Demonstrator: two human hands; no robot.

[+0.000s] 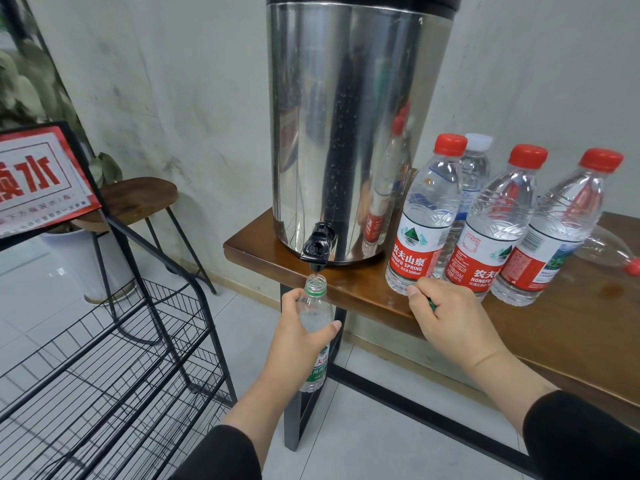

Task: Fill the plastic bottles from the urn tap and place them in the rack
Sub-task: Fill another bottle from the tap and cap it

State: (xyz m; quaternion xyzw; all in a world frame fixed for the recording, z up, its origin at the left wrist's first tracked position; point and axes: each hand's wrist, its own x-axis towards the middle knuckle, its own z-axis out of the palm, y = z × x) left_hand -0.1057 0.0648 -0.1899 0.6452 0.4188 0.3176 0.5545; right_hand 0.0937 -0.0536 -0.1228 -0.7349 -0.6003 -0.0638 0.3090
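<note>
Currently my left hand (301, 327) grips the uncapped bottle (314, 317), fingers wrapped round its upper body, mouth directly under the urn (349, 126) tap (317, 249), off the table's (571, 323) front-left corner. My right hand (450, 317) rests at the table's front edge, fingers curled round a small green thing (432, 304), likely the cap. Four capped bottles (420, 216) stand right of the urn. Wire rack (114, 358) lower left.

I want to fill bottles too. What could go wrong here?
1. The bottle has a narrow mouth right under the tap, held up by the left hand alone; a small slip could spill water on the floor.
2. The right hand grips something small and green, probably the cap, beside the full bottles at the table's edge; a bump could topple one.
</note>
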